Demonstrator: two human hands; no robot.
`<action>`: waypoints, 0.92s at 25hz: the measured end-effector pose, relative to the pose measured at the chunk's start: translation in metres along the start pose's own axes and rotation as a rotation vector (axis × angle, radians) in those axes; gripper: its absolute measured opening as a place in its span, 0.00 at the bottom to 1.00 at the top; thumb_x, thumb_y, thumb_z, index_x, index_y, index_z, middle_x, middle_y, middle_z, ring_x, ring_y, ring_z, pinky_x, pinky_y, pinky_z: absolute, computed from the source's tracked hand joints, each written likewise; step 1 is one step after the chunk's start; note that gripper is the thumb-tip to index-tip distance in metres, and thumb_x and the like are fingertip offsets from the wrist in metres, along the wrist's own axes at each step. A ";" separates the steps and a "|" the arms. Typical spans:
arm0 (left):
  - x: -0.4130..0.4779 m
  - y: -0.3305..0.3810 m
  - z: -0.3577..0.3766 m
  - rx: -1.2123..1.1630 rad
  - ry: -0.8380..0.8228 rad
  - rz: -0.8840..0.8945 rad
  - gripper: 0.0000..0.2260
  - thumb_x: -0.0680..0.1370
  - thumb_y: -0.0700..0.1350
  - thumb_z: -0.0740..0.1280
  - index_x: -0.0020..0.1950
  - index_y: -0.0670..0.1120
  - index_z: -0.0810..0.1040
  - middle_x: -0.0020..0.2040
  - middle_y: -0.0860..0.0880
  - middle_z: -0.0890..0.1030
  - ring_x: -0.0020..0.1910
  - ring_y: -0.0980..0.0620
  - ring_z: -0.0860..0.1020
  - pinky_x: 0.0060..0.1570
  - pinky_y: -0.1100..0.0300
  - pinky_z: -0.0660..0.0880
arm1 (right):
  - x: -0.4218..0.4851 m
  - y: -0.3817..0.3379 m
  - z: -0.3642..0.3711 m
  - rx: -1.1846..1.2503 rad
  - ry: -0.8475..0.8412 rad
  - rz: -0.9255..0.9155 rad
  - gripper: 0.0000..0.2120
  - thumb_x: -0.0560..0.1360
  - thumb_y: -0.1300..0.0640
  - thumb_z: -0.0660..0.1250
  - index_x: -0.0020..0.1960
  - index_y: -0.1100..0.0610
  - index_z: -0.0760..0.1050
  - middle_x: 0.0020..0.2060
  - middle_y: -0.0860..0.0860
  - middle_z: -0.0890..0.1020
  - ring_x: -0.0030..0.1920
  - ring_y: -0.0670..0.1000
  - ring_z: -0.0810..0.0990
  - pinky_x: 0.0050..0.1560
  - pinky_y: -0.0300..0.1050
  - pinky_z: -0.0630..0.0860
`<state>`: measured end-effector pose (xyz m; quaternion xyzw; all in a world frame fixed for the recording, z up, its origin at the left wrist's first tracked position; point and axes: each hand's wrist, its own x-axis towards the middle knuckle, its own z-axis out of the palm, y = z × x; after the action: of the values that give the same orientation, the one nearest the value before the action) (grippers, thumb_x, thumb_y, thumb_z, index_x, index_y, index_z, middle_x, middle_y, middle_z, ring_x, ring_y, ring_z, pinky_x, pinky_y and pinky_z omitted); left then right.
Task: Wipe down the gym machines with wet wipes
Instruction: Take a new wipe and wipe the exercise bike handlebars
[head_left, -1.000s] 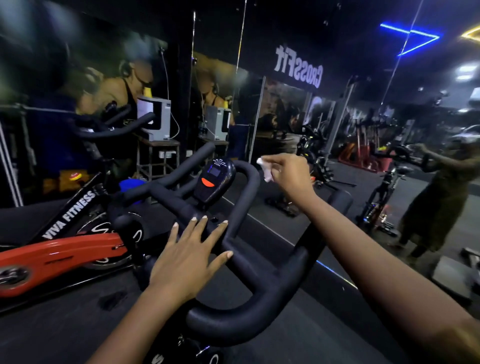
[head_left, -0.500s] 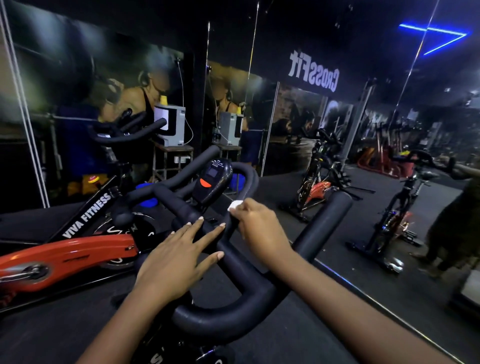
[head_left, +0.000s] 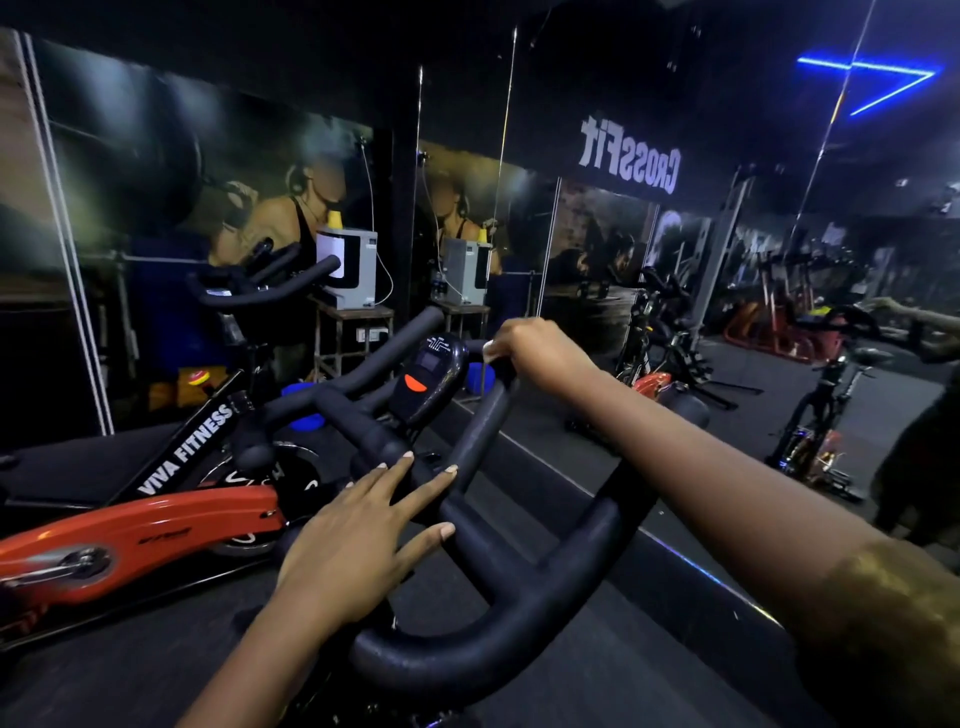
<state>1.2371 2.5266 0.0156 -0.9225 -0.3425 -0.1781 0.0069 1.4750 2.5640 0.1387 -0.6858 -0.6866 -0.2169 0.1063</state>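
Handlebar loop points forward, bars running away; right hand grips its far bend, left hand lies flat.

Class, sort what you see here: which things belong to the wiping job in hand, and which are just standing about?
In the job:
handlebar, gripped at its far bend by the right hand
left hand, resting flat on it
console

Standing about:
orange bike
grey box on its stand
bike at right
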 end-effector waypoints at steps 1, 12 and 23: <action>0.000 0.000 0.000 -0.001 -0.004 -0.001 0.40 0.53 0.74 0.17 0.66 0.74 0.34 0.79 0.55 0.46 0.77 0.54 0.49 0.71 0.59 0.55 | -0.003 -0.004 0.003 -0.067 -0.039 -0.032 0.12 0.74 0.65 0.62 0.56 0.59 0.79 0.53 0.57 0.78 0.55 0.59 0.76 0.51 0.48 0.72; 0.000 -0.001 0.003 0.019 -0.028 -0.017 0.46 0.53 0.73 0.17 0.71 0.71 0.36 0.79 0.54 0.46 0.77 0.53 0.49 0.72 0.57 0.54 | -0.098 -0.076 0.017 0.196 0.118 -0.107 0.12 0.71 0.66 0.63 0.52 0.59 0.80 0.49 0.56 0.79 0.50 0.59 0.78 0.48 0.49 0.76; 0.000 0.000 0.000 0.012 -0.028 -0.039 0.47 0.51 0.73 0.16 0.71 0.71 0.36 0.79 0.55 0.46 0.77 0.52 0.51 0.72 0.56 0.54 | -0.018 -0.061 0.008 0.051 0.174 -0.072 0.15 0.76 0.64 0.59 0.61 0.59 0.75 0.56 0.55 0.74 0.56 0.56 0.72 0.52 0.52 0.73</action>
<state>1.2373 2.5272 0.0154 -0.9180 -0.3614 -0.1633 0.0041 1.4170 2.5534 0.1143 -0.6363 -0.7043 -0.2615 0.1751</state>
